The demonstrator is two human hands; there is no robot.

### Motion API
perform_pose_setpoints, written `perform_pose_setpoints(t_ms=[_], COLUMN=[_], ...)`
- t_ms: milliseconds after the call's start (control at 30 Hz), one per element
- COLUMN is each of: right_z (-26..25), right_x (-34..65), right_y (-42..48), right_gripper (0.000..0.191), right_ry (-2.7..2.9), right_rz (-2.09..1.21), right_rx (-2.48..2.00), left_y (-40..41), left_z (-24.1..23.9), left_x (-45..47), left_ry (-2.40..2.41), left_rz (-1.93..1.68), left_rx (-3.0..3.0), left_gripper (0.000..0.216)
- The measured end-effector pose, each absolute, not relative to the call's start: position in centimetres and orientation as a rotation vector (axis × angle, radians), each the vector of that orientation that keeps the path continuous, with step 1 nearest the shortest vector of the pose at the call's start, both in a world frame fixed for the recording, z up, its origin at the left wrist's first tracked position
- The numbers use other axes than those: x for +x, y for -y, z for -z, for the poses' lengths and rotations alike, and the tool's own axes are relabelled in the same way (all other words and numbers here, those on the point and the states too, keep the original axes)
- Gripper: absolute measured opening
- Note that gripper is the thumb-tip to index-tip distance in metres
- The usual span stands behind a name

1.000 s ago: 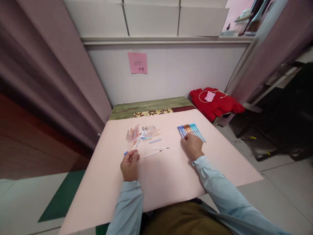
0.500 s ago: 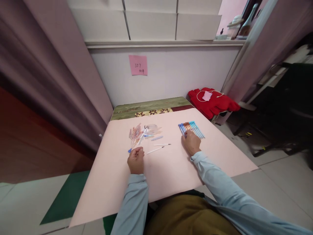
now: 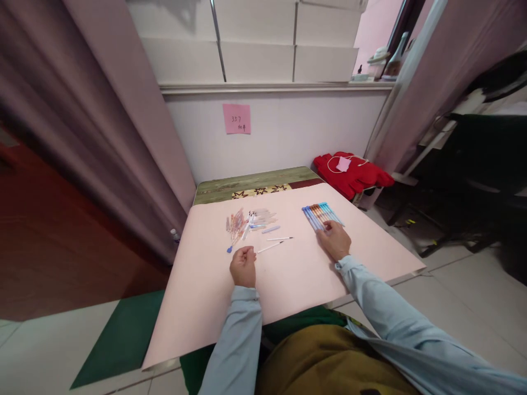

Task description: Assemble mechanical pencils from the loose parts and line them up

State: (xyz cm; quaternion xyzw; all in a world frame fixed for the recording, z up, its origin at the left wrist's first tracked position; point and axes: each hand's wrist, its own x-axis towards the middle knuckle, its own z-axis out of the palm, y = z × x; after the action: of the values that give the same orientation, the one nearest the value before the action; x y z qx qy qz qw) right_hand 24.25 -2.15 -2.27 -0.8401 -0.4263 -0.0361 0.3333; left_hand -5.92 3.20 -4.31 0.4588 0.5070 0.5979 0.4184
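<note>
My left hand [image 3: 243, 266] is closed over the paper, its fingers curled in a pinch. Whatever it may hold is hidden. A small blue pen cap or topper [image 3: 229, 249] lies just beyond its fingertips. To the right, my right hand [image 3: 335, 240] grips the near ends of a neat row of pens [image 3: 319, 211], blue, brown and light blue, lying side by side. Between the hands are two thin white pen refills [image 3: 272, 247] with dark tips. A loose pile of clear and brownish pen barrels [image 3: 236, 225] lies farther back, with a single pale blue barrel [image 3: 270, 229] beside it.
Pale pink paper [image 3: 296, 274] covers most of the table, leaving a wooden patterned strip [image 3: 230, 189] at the back. Behind stands a white wall with a pink note [image 3: 236, 119]. Red cloth [image 3: 349, 175] sits at the back right corner; curtains hang on both sides.
My right hand has slid toward the near ends of the pens and slightly right. The left hand stays closed near the blue piece. The view has shifted a little.
</note>
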Motion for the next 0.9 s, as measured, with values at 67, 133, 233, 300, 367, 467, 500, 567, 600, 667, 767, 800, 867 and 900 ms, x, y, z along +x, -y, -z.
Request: perform_pose_setpoints(t_ms=[67,133,233,300,367,467,500,567,600,667,767,800,867,900], right_z=[2.5,2.7,2.7,2.6,2.4,2.1,2.0,1.9,1.8,1.7,1.7,1.7,1.8,1.9], right_x=[24.6,24.8,24.7,24.5,24.5,24.3,24.3,24.1,24.0,23.8,23.6,23.5,23.4,23.4], right_y=[3.0,3.5,3.4,3.2,3.0,2.9,2.9,3.0,3.0,3.1,3.2,3.2,3.2,3.3], right_gripper=[0.036,0.034,0.029,0.027,0.025,0.026,0.026,0.026,0.026,0.028,0.031,0.031,0.029,0.029], right_ry=[1.152,1.189,1.230,1.216,1.184,1.163,1.165,1.168,1.170,1.176,1.182,1.178,1.155,1.141], right_rz=[0.064,0.023,-0.013,-0.009,-0.003,-0.010,-0.013,-0.013,-0.010,0.000,0.022,0.032,0.055,0.066], right_rx=[-2.195,-2.220,-2.250,-2.267,-2.290,-2.319,-2.325,-2.335,-2.338,-2.337,-2.326,-2.325,-2.326,-2.324], left_y=[-3.2,-3.2,-3.3,-3.2,-3.2,-3.2,-3.1,-3.1,-3.1,-3.1,-3.1,-3.1,-3.1,-3.1], left_z=[4.3,4.3,4.4,4.3,4.3,4.2,4.2,4.3,4.3,4.4,4.5,4.5,4.5,4.5], left_x=[-6.0,-6.0,-6.0,-6.0,-5.9,-5.9,-5.9,-5.9,-5.9,-6.0,-6.1,-6.1,-6.2,-6.2], left_ry=[-1.257,-1.247,-1.229,-1.217,-1.212,-1.210,-1.209,-1.212,-1.216,-1.224,-1.226,-1.226,-1.228,-1.228], left_rz=[-1.495,-1.490,-1.483,-1.478,-1.470,-1.453,-1.449,-1.446,-1.447,-1.449,-1.441,-1.438,-1.433,-1.431], left_rx=[1.144,1.143,1.142,1.148,1.161,1.173,1.173,1.176,1.181,1.199,1.225,1.231,1.240,1.244], left_gripper=[0.028,0.028,0.027,0.026,0.026,0.028,0.029,0.029,0.029,0.029,0.028,0.028,0.028,0.027])
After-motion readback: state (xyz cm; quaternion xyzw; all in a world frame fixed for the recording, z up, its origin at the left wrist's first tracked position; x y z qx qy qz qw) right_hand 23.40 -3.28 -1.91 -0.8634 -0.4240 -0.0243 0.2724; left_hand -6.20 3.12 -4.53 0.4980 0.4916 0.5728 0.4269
